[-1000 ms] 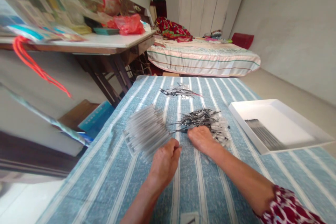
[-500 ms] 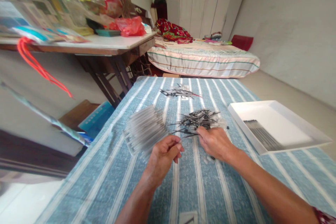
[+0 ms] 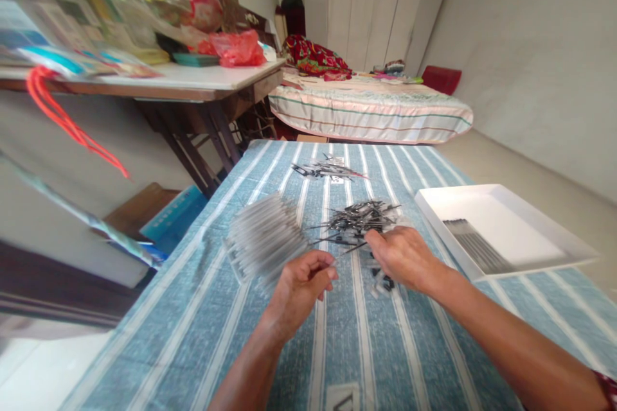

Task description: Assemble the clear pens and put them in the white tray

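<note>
My left hand [image 3: 304,286] is closed in a pinch just right of a stack of thin clear tubes [image 3: 267,237]. What its fingertips hold is too small to make out. My right hand [image 3: 405,257] has thumb and finger pinched at the near edge of a heap of black, pen-part-like pieces [image 3: 361,217]. A thin dark stick [image 3: 355,248] runs from its fingertips toward my left hand. Small black and clear pieces [image 3: 383,282] lie below the right hand, partly hidden by it.
To the right, a white tray [image 3: 518,215] holds a row of dark-tipped tubes [image 3: 475,244]. A smaller pile of thin parts [image 3: 328,170] lies farther back on the striped cloth [image 3: 202,308]. A side table [image 3: 231,80] with bags stands at left, a bed [image 3: 371,109] behind.
My right hand has shifted slightly right and the small pieces below it show more. My left hand stays nearly in place, still pinched. The view has moved slightly.
</note>
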The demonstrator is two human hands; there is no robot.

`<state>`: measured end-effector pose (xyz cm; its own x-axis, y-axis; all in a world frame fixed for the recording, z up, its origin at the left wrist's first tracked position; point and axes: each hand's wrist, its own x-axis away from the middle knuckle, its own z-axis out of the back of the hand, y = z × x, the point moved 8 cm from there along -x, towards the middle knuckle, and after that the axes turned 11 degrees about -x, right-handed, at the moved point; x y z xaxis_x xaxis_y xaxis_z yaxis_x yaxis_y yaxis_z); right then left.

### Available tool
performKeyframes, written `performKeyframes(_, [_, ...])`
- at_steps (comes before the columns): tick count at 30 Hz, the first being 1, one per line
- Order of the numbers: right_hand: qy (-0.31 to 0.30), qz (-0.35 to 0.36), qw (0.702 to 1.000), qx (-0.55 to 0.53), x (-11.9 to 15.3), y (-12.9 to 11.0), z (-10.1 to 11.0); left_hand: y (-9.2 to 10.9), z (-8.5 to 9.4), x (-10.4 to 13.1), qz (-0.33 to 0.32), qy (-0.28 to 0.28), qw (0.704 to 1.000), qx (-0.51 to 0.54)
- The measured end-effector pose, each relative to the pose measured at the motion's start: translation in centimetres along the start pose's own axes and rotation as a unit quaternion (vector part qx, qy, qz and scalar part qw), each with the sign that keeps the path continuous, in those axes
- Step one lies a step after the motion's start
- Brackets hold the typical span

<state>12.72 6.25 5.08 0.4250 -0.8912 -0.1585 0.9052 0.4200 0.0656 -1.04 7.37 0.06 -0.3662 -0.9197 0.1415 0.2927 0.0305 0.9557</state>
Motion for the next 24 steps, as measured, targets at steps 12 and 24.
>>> performKeyframes(12, [0.019, 0.114, 0.993, 0.007, -0.3, -2.7, 1.4, -0.1, -0.9, 0.2, 0.011, -0.039, 0.999, 0.012])
performKeyframes(24, [0.160, 0.083, 0.967, -0.179, 1.7, -2.2, 3.9, 1.0, -0.1, 0.3, -0.031, -0.014, 0.986, 0.163])
